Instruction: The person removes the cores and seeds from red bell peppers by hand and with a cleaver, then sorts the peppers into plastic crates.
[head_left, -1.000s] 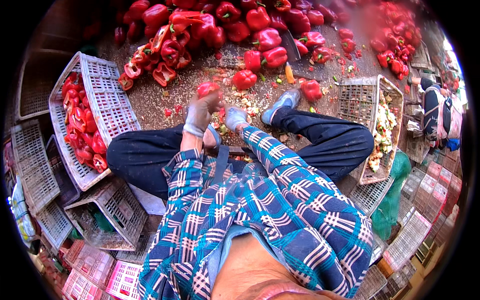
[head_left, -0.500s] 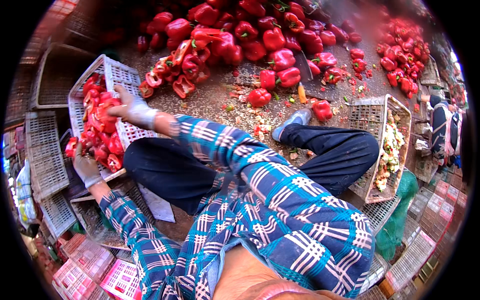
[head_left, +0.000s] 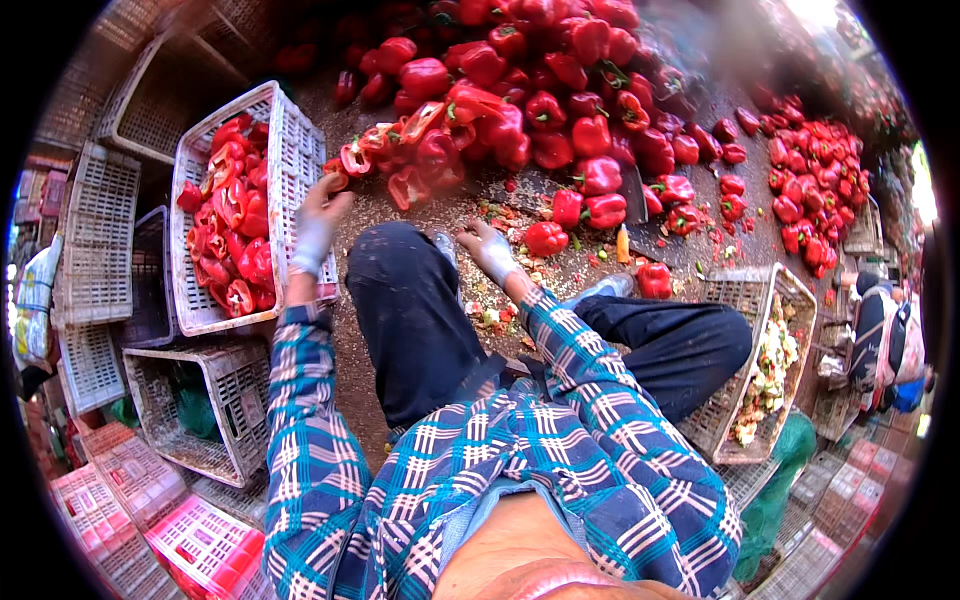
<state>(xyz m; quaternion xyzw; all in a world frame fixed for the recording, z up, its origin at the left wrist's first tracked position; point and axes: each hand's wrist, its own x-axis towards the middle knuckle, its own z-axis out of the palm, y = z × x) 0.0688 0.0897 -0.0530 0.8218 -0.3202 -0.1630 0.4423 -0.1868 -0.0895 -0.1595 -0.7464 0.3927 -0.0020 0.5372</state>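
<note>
My left hand (head_left: 318, 225), in a pale glove, is beside the right wall of a white plastic crate (head_left: 305, 150). Its fingers reach up to a cut red pepper piece (head_left: 336, 180) at the edge of the pile; I see no grip on it. In the crate lies a heap of cut red bell peppers (head_left: 228, 205). My right hand (head_left: 490, 250), also gloved, hovers over the littered floor to the right of my raised left knee, fingers apart, holding nothing. Beyond both hands are opened pepper halves (head_left: 408, 185) and a large pile of whole red bell peppers (head_left: 550, 105).
A knife with a yellow handle (head_left: 622, 243) lies by the whole peppers. A crate of pale pepper cores (head_left: 768, 370) stands at my right. More crates (head_left: 185, 400) stand at my left. A second pepper pile (head_left: 815, 190) and another person (head_left: 885, 340) are at the far right.
Both hands have left the peppers in the crate. The right hand has swung right, past my knee; the left has moved to the crate's right side. The crate now sits straighter; my left knee is raised.
</note>
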